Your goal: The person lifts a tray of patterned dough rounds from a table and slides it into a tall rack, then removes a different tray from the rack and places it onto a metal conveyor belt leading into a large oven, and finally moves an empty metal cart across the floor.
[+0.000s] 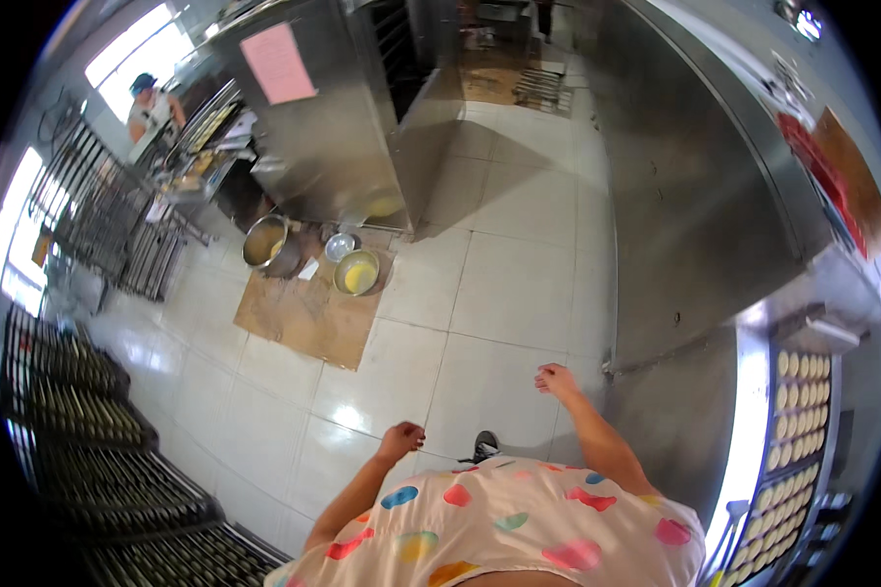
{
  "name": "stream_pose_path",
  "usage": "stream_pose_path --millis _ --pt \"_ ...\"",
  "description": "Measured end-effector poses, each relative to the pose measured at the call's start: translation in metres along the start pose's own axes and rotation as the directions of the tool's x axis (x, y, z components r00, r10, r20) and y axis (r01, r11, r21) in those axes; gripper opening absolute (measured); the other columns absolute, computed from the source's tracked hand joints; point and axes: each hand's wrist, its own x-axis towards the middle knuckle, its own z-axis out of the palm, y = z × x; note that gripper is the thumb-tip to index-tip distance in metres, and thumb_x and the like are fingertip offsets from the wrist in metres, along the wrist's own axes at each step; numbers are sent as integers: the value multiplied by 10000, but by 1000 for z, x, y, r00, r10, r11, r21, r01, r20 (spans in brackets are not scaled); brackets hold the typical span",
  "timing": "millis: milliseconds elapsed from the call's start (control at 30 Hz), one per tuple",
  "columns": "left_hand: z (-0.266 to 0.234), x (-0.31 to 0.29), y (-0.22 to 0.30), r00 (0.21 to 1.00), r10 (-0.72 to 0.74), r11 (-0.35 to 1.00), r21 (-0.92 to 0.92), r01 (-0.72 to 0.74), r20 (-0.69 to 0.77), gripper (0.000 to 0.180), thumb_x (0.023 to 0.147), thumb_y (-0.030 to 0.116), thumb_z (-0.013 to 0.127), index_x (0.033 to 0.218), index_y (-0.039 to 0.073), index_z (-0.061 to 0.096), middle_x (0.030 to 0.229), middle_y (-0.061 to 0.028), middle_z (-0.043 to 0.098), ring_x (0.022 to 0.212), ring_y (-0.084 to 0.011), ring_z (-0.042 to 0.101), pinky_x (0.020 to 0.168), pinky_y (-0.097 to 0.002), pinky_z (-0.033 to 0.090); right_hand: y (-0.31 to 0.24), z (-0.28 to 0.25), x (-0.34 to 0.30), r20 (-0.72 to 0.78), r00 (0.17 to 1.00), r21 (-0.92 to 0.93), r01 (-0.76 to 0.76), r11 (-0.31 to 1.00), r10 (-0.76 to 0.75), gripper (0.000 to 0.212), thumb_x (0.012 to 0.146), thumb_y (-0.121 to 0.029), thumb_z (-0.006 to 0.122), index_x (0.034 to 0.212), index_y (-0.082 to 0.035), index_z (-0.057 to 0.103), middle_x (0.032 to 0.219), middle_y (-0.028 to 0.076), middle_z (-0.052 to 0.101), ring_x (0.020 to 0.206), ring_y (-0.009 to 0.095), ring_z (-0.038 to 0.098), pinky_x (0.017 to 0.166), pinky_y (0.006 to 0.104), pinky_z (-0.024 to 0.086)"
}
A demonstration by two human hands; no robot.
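left hand (401,442) and right hand (555,380) appear empty, fingers loosely curled; probably a walking step, next needing sure footing on white floor tiles (509,293).

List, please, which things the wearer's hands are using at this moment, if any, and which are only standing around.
In use:
- Nothing visible: the left hand and the right hand both look empty.

Standing around:
- cardboard sheet on the floor
- metal pot
- bowl with yellow contents
- dark slatted racks
- round pale pieces in rows
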Motion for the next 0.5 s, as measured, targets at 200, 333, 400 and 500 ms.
stream_pose_path --millis 200,333,400,500 --pt "-3 -8 6 996 -73 997 4 73 59 294 889 192 548 1041 -59 542 927 -158 642 804 -224 653 663 -306 546 56 26 -38 334 911 -775 120 620 241 250 799 -226 515 861 -26 652 729 87 644 624 186 629 552 348 509" --pt "0 8 37 990 -54 974 223 25 127 311 895 197 536 1077 -54 512 975 -180 628 836 -252 649 688 -324 546 87 -6 -80 122 910 -732 -188 655 397 228 744 -191 495 747 -32 658 671 94 634 583 223 603 543 366 485" --pt "-1 30 49 979 -78 954 300 18 190 311 887 190 547 1074 -56 511 972 -188 627 831 -256 649 688 -328 547 96 -29 -96 -23 930 -642 -294 708 366 215 722 -169 493 735 -31 657 676 98 637 574 236 595 548 361 484" --pt "-4 78 64 951 -119 937 350 13 284 306 874 167 562 1075 -57 509 969 -201 624 823 -265 648 684 -336 549 107 -59 -107 -217 906 -523 -421 741 362 213 718 -166 490 728 -40 662 678 111 639 581 250 596 549 378 479"
